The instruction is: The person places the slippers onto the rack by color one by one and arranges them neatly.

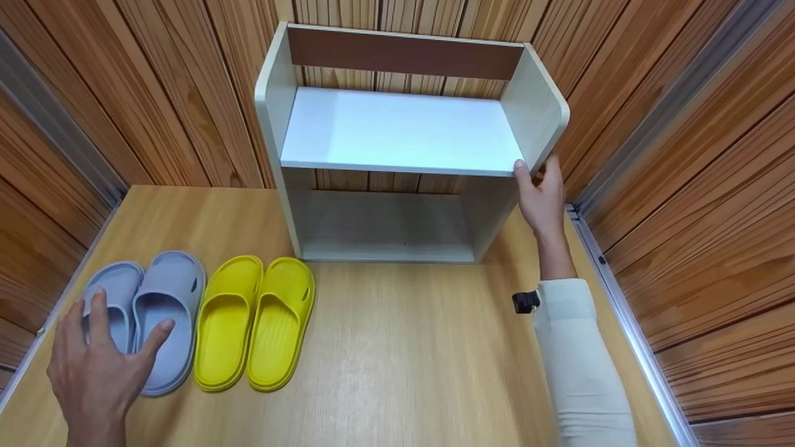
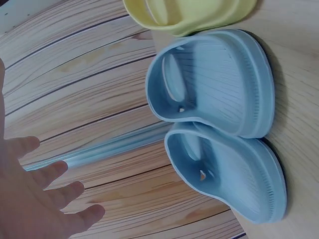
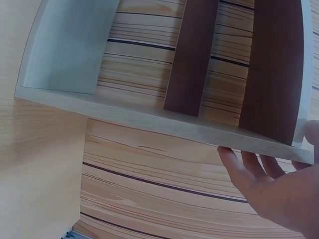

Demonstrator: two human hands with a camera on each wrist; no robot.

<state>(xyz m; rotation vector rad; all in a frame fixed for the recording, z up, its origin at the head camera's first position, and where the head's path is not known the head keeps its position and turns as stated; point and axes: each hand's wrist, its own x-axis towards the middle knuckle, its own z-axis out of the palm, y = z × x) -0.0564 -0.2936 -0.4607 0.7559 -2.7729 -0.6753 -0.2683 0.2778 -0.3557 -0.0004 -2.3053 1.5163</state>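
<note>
A small two-tier shelf (image 1: 397, 127) with pale side panels and a brown back strip stands against the back wall. My right hand (image 1: 543, 195) grips its right side panel (image 3: 164, 124), thumb at the corner of the upper board and fingers on the panel's outer face. At the lower left, my left hand (image 1: 99, 366) is spread above a pair of grey-blue slippers (image 1: 171, 276), holding nothing. In the left wrist view the left hand (image 2: 35, 194) shows its fingers apart from the slippers (image 2: 219, 84).
A pair of yellow slippers (image 1: 279, 329) lies just right of the grey-blue pair on the wooden floor board (image 1: 397, 360). Wood-grain panels (image 1: 714, 248) rise at the back and both sides. A metal rail (image 1: 633, 335) edges the board on the right.
</note>
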